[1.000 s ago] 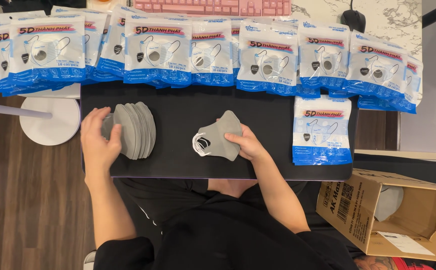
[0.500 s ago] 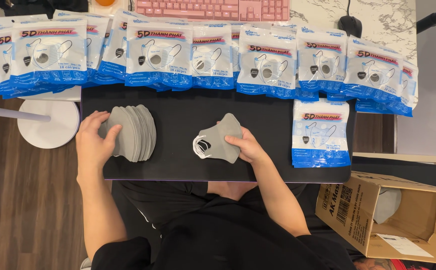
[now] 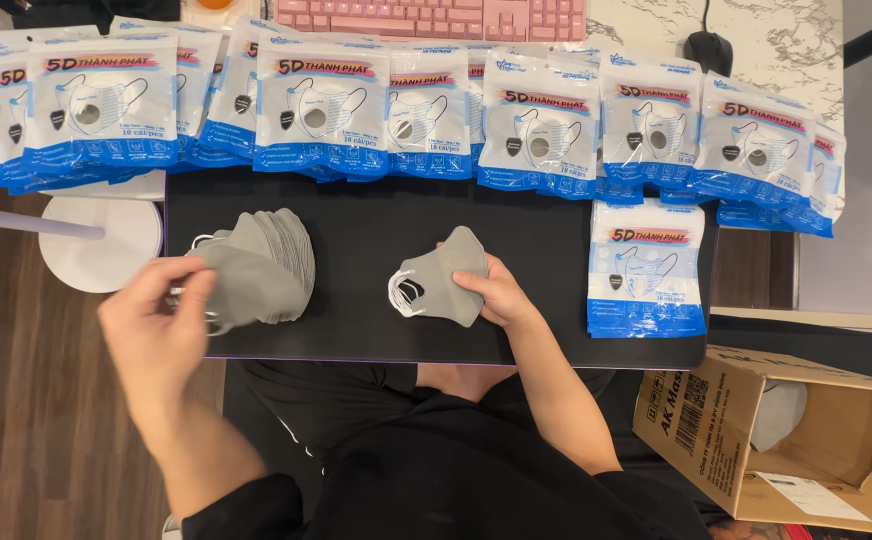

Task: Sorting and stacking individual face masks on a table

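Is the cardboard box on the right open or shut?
Open: the cardboard box lies tipped with flaps spread, its inside showing.

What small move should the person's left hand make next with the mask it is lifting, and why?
Probably carry that grey mask across the black mat to the small pile under the right hand. The left hand is pinching one mask off the fanned stack, while the right hand presses flat on the masks already set apart.
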